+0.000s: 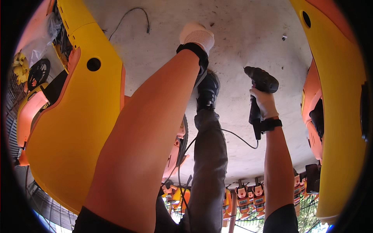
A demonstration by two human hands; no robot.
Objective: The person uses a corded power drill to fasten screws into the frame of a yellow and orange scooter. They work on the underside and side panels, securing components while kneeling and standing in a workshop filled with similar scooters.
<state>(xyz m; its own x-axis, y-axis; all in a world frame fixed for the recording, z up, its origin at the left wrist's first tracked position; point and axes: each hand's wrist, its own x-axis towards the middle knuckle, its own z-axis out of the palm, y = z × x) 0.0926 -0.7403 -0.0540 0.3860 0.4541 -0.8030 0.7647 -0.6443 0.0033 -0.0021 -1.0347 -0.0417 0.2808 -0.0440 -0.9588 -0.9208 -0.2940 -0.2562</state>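
My right hand, in a white glove with a black band at the wrist, is wrapped round the handle of a black power drill. The drill's nose points to the upper left, above the pale floor. From the foot of its handle a dark cord loops left past my trouser leg. Farther forward, my left hand reaches out in a white knitted glove, a black band round its wrist. Its fingers are hidden from this angle, so whether it holds anything does not show. My dark shoe stands just below it.
Large yellow plastic shells with orange edges stand at left and right. A loose black cable and a small white bit lie on the floor. A black wheel and clear plastic film are far left. Several orange-yellow units line the bottom.
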